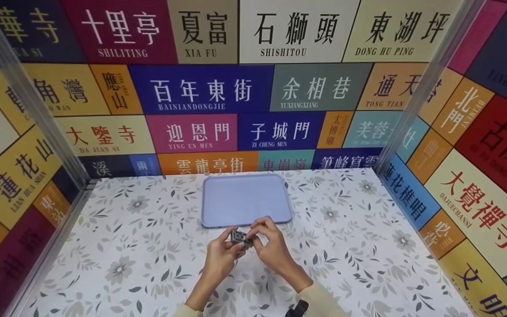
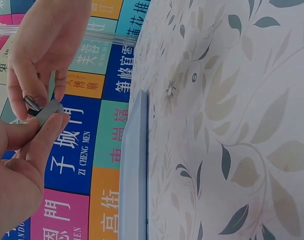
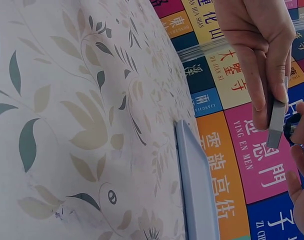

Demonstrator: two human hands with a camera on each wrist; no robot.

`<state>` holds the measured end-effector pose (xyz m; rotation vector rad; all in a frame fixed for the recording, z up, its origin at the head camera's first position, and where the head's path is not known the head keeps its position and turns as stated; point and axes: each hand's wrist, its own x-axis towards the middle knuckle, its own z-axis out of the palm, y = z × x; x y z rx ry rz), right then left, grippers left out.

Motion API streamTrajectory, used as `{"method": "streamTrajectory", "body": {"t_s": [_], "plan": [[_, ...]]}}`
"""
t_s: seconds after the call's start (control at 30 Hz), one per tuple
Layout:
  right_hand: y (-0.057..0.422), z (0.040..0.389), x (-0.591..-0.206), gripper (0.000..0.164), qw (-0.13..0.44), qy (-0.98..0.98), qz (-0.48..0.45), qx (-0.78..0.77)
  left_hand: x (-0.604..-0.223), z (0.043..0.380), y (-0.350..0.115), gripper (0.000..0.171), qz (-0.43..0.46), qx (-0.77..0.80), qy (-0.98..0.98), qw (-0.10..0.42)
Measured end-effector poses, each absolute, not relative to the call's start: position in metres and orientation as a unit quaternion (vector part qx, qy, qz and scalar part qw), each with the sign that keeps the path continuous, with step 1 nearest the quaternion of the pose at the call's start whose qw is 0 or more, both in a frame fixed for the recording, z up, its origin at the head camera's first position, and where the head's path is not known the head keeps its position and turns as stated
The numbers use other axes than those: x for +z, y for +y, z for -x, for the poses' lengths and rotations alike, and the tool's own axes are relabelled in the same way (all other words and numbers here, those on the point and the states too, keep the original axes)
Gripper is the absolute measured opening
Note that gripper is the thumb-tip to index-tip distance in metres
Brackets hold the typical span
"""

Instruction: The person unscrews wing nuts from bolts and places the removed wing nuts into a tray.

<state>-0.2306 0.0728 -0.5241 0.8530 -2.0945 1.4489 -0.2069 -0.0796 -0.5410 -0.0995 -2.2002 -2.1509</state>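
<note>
A small grey rectangular block (image 1: 238, 237) with dark details on its face is held above the table, just in front of the tray. My left hand (image 1: 220, 253) grips it by its edges between thumb and fingers. On the other side, my right hand (image 1: 273, 246) has its thumb and fingers bent together at the block's face. A small dark knob-like part (image 3: 290, 125) shows there in the right wrist view, beside the block's flat side, and the right fingertips pinch it. In the left wrist view, a shiny metal piece (image 2: 32, 103) appears between the right fingers. Fingers partly hide the block.
A pale blue-lavender tray (image 1: 247, 200) with a raised rim lies on the table beyond the hands. The white tabletop (image 1: 156, 246) has a grey leaf and flower print. Colourful lettered panels (image 1: 200, 90) stand behind and along both sides.
</note>
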Motion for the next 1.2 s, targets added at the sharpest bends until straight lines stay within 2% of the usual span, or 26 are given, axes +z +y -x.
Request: {"method": "streamTrajectory", "body": {"t_s": [0.33,0.47,0.67,0.93,1.2], "plan": [[0.073,0.229,-0.52,0.027,0.251,-0.75,-0.322,0.521,-0.541,0.206,-0.079,0.047,0.024,-0.697,-0.716,0.038],[0.078,0.227,-0.517,0.028,0.263,-0.746,-0.3,0.534,-0.542,0.207,-0.079,0.048,0.016,-0.701,-0.712,0.038],[0.084,0.227,-0.522,0.015,0.274,-0.76,-0.259,0.53,-0.542,0.207,-0.079,0.05,0.0,-0.706,-0.707,0.036],[0.082,0.226,-0.533,0.008,0.231,-0.778,-0.248,0.53,-0.541,0.207,-0.081,0.05,0.003,-0.711,-0.702,0.032],[0.079,0.226,-0.532,0.016,0.195,-0.783,-0.238,0.54,-0.543,0.206,-0.081,0.048,0.024,-0.692,-0.72,0.042]]}}
